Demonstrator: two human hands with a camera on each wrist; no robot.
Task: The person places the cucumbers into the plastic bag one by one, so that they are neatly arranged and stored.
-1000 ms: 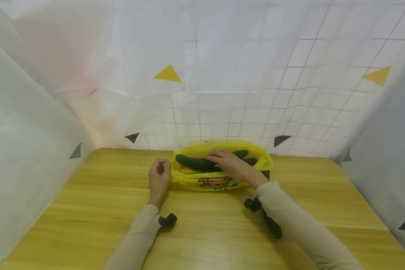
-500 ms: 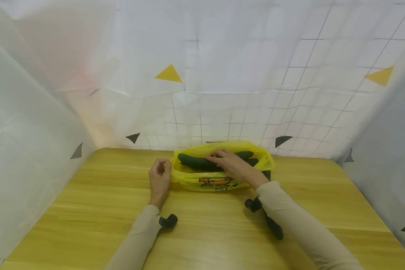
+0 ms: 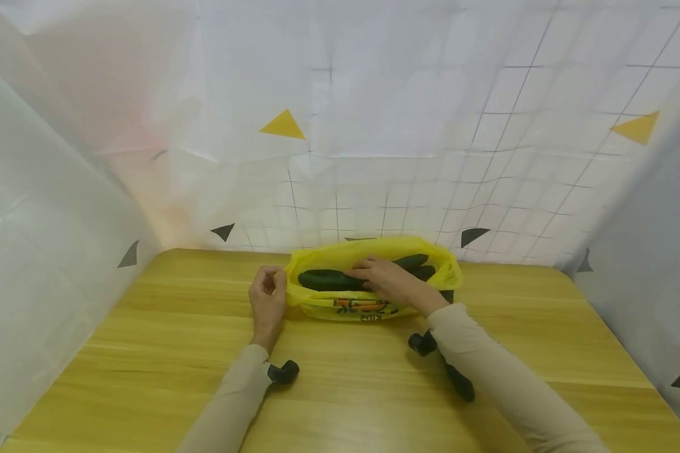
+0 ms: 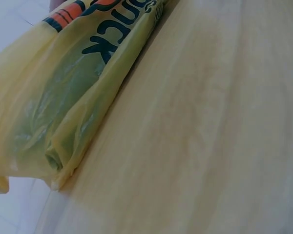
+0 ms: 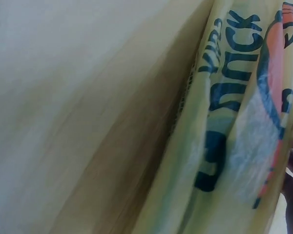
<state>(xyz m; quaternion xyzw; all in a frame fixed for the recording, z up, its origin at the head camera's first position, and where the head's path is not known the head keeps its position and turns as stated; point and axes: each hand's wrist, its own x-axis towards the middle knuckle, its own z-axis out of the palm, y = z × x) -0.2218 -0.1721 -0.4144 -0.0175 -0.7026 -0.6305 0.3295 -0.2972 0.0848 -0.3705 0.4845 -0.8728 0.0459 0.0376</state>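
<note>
A yellow plastic bag with dark lettering and an orange print lies with its mouth open at the table's back edge. Inside it are dark green cucumbers; one cucumber shows at the front left, more cucumbers at the right. My left hand pinches the bag's left rim. My right hand reaches into the mouth and holds the front cucumber, whose right part is hidden by the hand and bag. Through the film, the left wrist view shows a green shape.
Under my right forearm a dark green, cucumber-like thing lies on the wooden table, partly covered by the sleeve. White sheeting stands behind the table and along both sides. Black wrist cameras sit at both sleeves.
The front cucumber's left end has dropped lower in the bag, toward the front wall. My right hand has shifted slightly down with it. My left hand keeps its place on the rim.
</note>
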